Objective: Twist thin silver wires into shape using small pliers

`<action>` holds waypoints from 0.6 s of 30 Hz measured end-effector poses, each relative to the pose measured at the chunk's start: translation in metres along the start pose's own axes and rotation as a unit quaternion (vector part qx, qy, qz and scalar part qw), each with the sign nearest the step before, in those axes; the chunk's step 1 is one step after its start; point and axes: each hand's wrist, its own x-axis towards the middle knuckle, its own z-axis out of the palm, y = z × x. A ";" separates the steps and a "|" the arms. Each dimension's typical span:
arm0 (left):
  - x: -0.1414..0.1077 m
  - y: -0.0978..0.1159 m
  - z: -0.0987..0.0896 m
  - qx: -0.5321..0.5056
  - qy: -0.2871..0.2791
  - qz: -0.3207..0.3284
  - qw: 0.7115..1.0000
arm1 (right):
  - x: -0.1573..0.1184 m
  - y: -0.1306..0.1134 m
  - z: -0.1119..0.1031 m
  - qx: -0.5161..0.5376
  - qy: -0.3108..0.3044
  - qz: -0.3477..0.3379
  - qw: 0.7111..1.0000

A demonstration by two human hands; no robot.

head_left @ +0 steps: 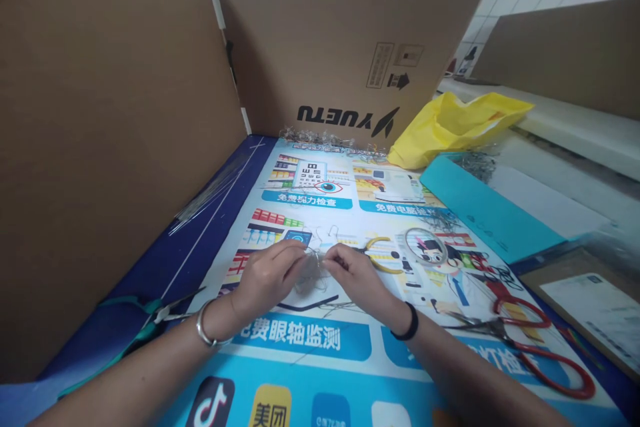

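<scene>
My left hand (270, 277) and my right hand (357, 279) face each other over the middle of a printed poster sheet. Both are closed, with fingertips pinched on a thin, bent silvery wire (315, 257) between them. Its exact shape is too fine to make out. Just beyond my right hand lies a pair of yellow-handled pliers (386, 271), its jaws partly hidden by the hand. Beside my left forearm are green-handled pliers (150, 320). Red-handled scissors (507, 327) rest to the right of my right forearm.
Tall cardboard panels (340, 33) wall the left and back. A heap of twisted wire pieces (330, 140) lies at the back. Straight wires (213, 190) lie on the left. A roll of clear tape (407, 247), a yellow bag (450, 133) and a teal folder (480, 207) are at right.
</scene>
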 end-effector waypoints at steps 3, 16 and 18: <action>0.001 -0.001 0.000 -0.026 0.008 -0.008 1.000 | 0.001 0.002 -0.002 0.026 -0.017 0.015 0.999; 0.004 0.002 0.001 -0.042 0.002 -0.028 0.999 | 0.009 0.002 -0.017 0.134 -0.125 0.060 0.981; 0.003 0.001 0.002 -0.040 0.005 -0.031 0.999 | 0.009 0.002 -0.018 0.129 -0.129 0.061 0.981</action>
